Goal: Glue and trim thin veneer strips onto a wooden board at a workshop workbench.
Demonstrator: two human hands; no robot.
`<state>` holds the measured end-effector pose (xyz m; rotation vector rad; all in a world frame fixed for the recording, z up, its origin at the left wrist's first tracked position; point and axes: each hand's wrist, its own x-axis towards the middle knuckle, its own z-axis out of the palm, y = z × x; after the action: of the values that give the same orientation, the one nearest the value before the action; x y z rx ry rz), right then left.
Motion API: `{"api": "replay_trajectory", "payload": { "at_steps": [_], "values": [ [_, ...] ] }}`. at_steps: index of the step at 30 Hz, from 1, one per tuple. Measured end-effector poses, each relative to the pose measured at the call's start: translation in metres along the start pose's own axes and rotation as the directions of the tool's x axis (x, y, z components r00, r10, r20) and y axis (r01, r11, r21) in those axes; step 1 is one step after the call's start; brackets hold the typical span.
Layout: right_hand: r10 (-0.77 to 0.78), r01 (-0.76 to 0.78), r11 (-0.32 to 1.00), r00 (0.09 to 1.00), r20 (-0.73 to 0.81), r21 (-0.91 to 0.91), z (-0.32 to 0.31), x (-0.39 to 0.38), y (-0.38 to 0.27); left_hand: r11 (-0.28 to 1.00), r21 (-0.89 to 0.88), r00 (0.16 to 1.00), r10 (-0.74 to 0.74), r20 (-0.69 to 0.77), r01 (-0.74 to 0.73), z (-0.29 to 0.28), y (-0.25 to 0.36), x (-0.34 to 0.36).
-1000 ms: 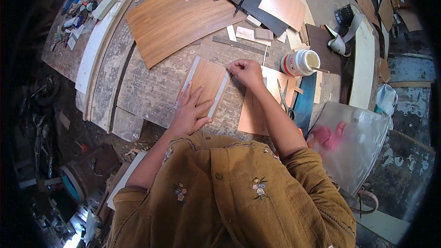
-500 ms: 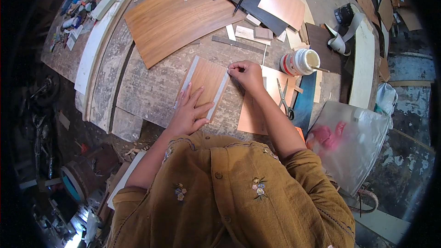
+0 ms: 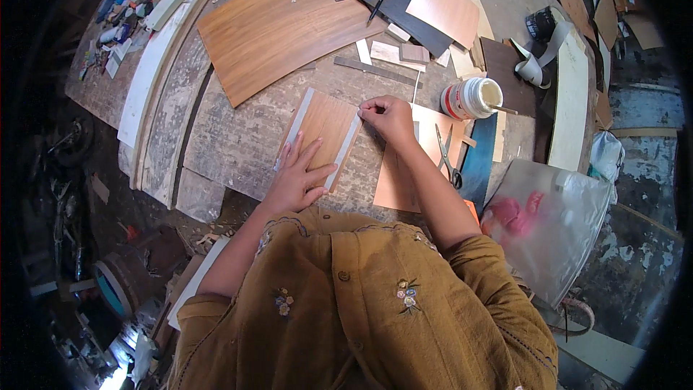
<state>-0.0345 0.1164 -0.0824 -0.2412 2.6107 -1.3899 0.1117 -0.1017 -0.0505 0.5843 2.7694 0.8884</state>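
A rectangular wood-veneer panel (image 3: 326, 130) with pale grey strips along both long sides lies on the worn worktable (image 3: 224, 144). My left hand (image 3: 294, 179) rests on its lower part, fingers spread. At its top right corner, my right hand (image 3: 386, 119) pinches the end of the pale strip (image 3: 352, 131). Right of that hand are a copper-toned sheet (image 3: 393, 186) with scissors (image 3: 449, 159) on it and an open jar (image 3: 471, 99) of cream-coloured substance with a stick in it.
Large veneer (image 3: 267, 36) and dark sheets (image 3: 404, 7) lie behind, among small wood offcuts. Long boards (image 3: 144, 101) and loose tools (image 3: 119, 32) occupy the left. On the right sit a curled band (image 3: 530, 65), a black tub (image 3: 541, 23) and a translucent plastic bag (image 3: 548, 231).
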Motion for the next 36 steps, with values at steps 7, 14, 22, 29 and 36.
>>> {"api": "replay_trajectory", "payload": {
  "at_steps": [7,14,22,29,36],
  "values": [
    [0.021,-0.022,1.000,1.000,0.022,0.009,0.000,0.000,0.000,1.000,0.023,1.000,0.009,0.009,-0.009,-0.001,0.003,0.000],
    [0.045,-0.045,0.999,0.998,0.048,0.000,0.000,0.001,0.001,1.000,0.024,1.000,0.009,-0.005,-0.009,-0.002,0.004,-0.001],
    [0.026,-0.037,0.983,0.997,0.067,0.181,0.001,0.003,0.015,0.999,0.010,0.998,0.036,-0.059,-0.036,-0.007,0.004,-0.004],
    [-0.014,0.014,1.000,1.000,0.012,0.026,-0.001,-0.001,0.002,1.000,0.004,0.996,0.026,-0.081,-0.026,-0.004,0.002,-0.007],
    [0.015,-0.016,1.000,0.999,0.031,0.025,-0.002,-0.001,0.001,0.992,0.047,0.993,0.116,-0.038,-0.114,-0.005,0.002,-0.007]
  ]
}}
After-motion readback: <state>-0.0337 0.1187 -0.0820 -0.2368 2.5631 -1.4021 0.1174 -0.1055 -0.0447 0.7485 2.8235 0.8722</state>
